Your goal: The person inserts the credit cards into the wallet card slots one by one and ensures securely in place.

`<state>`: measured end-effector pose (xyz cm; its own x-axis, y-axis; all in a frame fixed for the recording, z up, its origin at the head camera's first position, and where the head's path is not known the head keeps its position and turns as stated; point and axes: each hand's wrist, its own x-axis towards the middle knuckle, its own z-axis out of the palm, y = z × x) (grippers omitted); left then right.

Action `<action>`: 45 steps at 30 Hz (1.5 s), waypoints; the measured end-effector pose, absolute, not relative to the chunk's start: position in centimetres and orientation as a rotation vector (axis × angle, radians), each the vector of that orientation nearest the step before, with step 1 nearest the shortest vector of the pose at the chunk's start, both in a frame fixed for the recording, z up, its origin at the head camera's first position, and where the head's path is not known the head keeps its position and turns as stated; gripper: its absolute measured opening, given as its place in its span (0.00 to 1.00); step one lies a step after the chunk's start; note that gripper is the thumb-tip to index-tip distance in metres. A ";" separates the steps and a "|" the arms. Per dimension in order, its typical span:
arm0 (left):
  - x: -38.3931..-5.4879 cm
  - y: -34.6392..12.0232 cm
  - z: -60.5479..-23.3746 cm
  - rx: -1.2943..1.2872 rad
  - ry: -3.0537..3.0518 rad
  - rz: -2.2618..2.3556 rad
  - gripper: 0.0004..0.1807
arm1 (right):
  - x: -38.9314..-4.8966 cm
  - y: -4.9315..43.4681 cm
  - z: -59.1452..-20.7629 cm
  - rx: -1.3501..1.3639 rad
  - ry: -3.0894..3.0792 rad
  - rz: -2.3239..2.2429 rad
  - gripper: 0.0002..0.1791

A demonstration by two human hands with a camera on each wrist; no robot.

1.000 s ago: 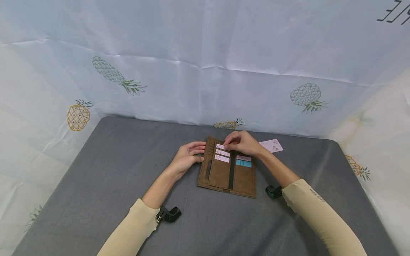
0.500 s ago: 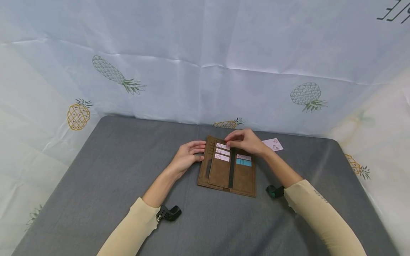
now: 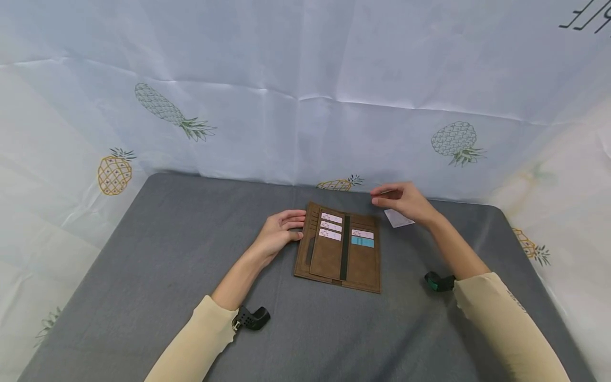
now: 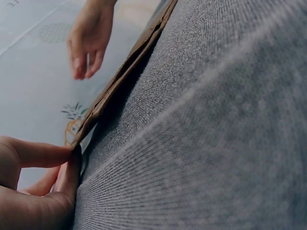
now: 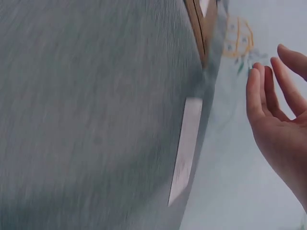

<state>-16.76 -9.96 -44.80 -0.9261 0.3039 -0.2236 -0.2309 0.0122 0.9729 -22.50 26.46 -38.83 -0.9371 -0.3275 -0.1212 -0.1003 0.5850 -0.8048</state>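
Observation:
A brown wallet (image 3: 326,261) lies unfolded on the grey table. Several pink cards (image 3: 330,234) sit in its left panel's slots; a pink card (image 3: 363,233) and a blue card (image 3: 362,242) show in the right panel. My left hand (image 3: 277,236) is at the wallet's left edge; in the left wrist view, thumb and finger pinch the wallet's (image 4: 120,79) edge. My right hand (image 3: 404,203) hovers right of the wallet, above a loose pink card (image 3: 397,219). The right wrist view shows this hand (image 5: 283,120) with relaxed fingers, holding nothing, apart from the card (image 5: 186,152).
The grey tabletop (image 3: 200,239) spreads around the wallet. Behind it hangs a pale cloth (image 3: 267,138) printed with pineapples, close to the table's back edge. Black wrist devices (image 3: 255,318) sit at both sleeve cuffs.
My right hand has left the wallet's upper left slot and moved right, over the loose card. A pink card stays seated in that slot. My left hand has stayed at the wallet's edge.

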 end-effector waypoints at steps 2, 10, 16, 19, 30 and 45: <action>-16.7 -10.0 -44.7 0.075 1.927 1.971 0.33 | -22.3 27.7 -38.7 -0.315 2.573 -1.260 0.25; -16.7 -9.9 -44.5 0.079 1.931 1.972 0.33 | -21.4 31.7 -39.2 -0.152 2.616 -1.181 0.29; -16.7 -9.9 -44.6 0.073 1.935 1.970 0.33 | -21.3 33.7 -40.1 -0.082 2.647 -1.087 0.30; -16.7 -10.0 -44.7 0.067 1.930 1.973 0.33 | -21.4 34.2 -40.6 -0.074 2.660 -1.070 0.31; -16.7 -10.0 -44.7 0.076 1.928 1.970 0.33 | -21.5 34.6 -41.8 -0.099 2.826 -0.901 0.33; -16.6 -9.9 -44.7 0.073 1.920 1.983 0.34 | -21.8 34.6 -41.8 -0.126 2.801 -0.885 0.31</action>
<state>-16.63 -9.92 -44.68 -0.9270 0.3023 -0.2221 -0.2317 0.0040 0.9728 -21.76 34.57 -41.79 -0.9761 -0.1410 -0.1653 -0.0204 0.8169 -0.5764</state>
